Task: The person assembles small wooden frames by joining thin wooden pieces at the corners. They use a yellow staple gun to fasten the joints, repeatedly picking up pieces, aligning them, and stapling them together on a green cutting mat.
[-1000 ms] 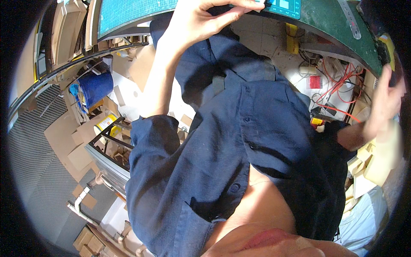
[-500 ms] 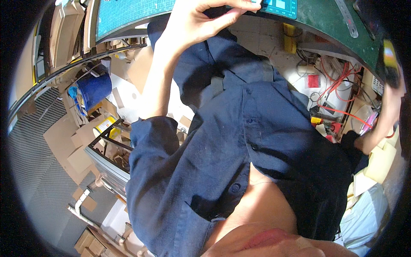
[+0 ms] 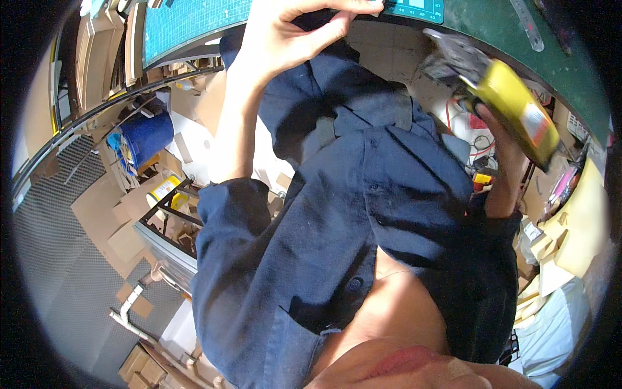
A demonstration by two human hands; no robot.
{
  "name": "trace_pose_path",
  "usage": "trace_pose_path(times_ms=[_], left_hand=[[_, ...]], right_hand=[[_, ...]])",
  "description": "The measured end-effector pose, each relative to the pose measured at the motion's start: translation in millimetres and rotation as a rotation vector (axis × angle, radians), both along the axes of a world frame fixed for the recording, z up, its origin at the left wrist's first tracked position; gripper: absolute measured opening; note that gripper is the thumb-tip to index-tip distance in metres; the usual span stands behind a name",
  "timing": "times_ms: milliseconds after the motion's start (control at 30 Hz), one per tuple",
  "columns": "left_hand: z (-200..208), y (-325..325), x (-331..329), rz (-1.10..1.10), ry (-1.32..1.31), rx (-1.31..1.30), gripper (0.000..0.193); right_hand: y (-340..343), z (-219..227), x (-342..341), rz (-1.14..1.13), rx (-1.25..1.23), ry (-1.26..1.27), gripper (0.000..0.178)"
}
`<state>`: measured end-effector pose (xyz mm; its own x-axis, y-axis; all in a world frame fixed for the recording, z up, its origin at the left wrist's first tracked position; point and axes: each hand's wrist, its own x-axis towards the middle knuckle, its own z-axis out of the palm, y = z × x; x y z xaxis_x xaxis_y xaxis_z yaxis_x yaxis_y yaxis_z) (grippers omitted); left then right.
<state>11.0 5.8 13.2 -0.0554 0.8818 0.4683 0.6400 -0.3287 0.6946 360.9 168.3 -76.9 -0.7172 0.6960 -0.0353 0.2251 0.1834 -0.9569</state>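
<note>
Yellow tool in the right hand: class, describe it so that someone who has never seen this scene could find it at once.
Start from the dark green tabletop along the upper right. Just below its edge in the picture, the right hand holds an elongated, bright-yellow-bodied tool. Its blurred grey-and-black front end sets it apart from the paler yellow pieces lower right.

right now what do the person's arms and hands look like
The left sleeve is loose dark navy cloth, ending well above the wrist; the right sleeve matches in colour. The left hand shows no glove; the right hand is blurred but seems gloveless too.
</note>
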Motion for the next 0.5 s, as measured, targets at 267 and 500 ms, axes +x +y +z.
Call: trace_pose_path(times_ms=[267,500], left_hand=[[5,3,-3,-0.007,0.083,-0.017,0.022],[6,2,-2,0.016,0.134,0.003,0.023]], right_hand=[[-22,4,-70,0.155,0.026,0.144,0.037],[-5,-28,-67,0.324,0.595,0.14,0.036]])
